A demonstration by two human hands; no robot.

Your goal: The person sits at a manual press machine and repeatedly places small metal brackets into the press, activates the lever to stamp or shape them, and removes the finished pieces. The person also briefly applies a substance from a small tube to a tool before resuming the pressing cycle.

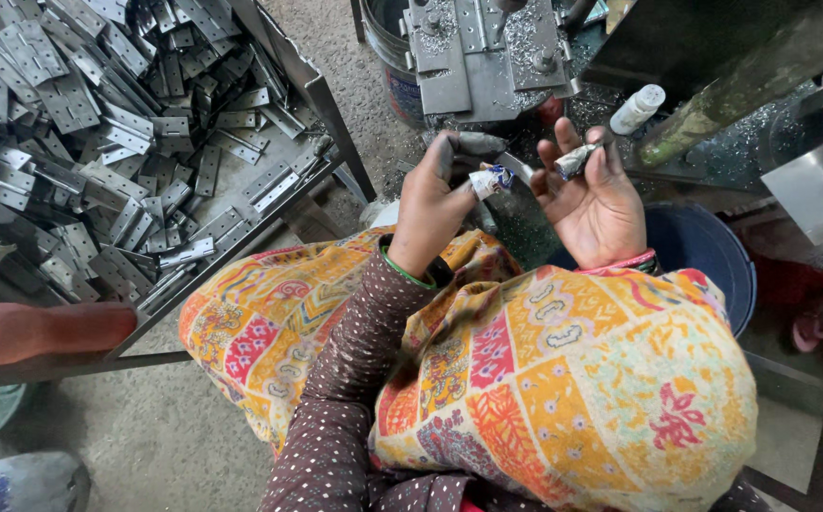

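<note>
Two grimy hands work above a patterned lap: the left hand point(430, 204) pinches a small crumpled wrapper point(493, 179) between thumb and forefinger, while the right hand point(596, 204), palm up with fingers loosely curled, pins a second foil scrap point(572, 161) under its thumb. Both scraps look feather-light, soft and easily torn (best taken by an edge, with a gentle pinch). Hinges point(99, 123) fill a tray point(321, 95) to the left; a metal press point(487, 47) stands ahead.
</note>
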